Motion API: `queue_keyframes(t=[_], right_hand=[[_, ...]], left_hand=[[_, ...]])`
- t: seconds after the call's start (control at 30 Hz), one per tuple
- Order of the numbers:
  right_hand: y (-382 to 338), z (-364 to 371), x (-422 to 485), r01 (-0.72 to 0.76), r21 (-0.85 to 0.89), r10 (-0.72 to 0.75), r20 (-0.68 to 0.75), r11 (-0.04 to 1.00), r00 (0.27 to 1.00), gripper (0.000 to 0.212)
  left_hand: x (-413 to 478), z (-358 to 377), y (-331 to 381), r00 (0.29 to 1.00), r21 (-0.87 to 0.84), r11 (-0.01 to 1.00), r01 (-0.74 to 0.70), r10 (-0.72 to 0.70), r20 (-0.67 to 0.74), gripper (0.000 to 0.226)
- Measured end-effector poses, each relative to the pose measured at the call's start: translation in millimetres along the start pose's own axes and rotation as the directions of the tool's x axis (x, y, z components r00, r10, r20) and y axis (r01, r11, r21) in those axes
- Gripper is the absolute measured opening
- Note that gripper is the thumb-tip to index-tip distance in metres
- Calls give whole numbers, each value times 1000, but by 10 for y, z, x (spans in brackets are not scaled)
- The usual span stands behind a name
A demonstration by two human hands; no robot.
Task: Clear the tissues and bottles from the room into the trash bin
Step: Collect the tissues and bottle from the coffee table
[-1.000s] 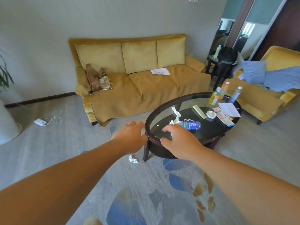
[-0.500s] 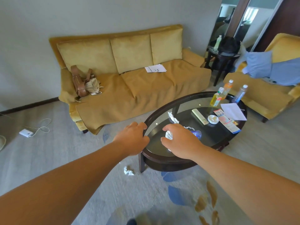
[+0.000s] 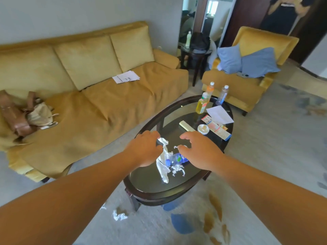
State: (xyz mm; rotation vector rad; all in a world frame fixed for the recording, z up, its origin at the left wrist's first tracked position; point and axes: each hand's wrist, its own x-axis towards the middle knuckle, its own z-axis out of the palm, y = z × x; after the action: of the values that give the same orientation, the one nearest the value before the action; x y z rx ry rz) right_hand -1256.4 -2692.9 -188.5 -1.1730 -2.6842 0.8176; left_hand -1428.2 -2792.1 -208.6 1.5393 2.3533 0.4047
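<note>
White crumpled tissues (image 3: 163, 167) touch the curled left hand (image 3: 144, 150), its grip unclear, so the spread right hand (image 3: 198, 151) should probably close squarely round the lying blue-capped clear plastic bottle (image 3: 175, 159).

living room | yellow sofa (image 3: 99, 96) | matching armchair (image 3: 251, 71) | oval glass coffee table (image 3: 169, 193) | patterned carpet (image 3: 265, 156)

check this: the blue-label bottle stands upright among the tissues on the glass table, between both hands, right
No. The head view shows the blue-label bottle lying on its side, not upright, among the tissues on the glass table, between the left hand and right hand.
</note>
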Motion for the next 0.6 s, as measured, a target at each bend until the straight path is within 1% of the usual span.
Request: queue_keyframes(t=[0.1, 0.23, 0.33, 0.4, 0.5, 0.6], right_hand=[[225, -64, 234, -42, -4, 42, 3, 999, 999, 44], [561, -129, 625, -65, -5, 65, 36, 998, 997, 44], [803, -182, 1007, -65, 34, 63, 60, 997, 996, 43], [968, -205, 1288, -38, 57, 34, 80, 998, 996, 45], [1203, -219, 1674, -2, 61, -5, 102, 998, 995, 45], [1392, -183, 1981, -2, 40, -4, 145, 999, 989, 45]], left_hand=[[334, 104, 58, 999, -2, 1000, -25, 25, 23, 43], [797, 289, 134, 998, -22, 1000, -17, 18, 65, 41], [1181, 410, 168, 996, -9, 1000, 25, -24, 87, 42], [1434, 502, 192, 993, 6, 998, 60, -61, 98, 42], [1744, 660, 211, 986, 20, 993, 118, -119, 118, 40], [1965, 781, 193, 976, 15, 987, 161, -161, 148, 40]])
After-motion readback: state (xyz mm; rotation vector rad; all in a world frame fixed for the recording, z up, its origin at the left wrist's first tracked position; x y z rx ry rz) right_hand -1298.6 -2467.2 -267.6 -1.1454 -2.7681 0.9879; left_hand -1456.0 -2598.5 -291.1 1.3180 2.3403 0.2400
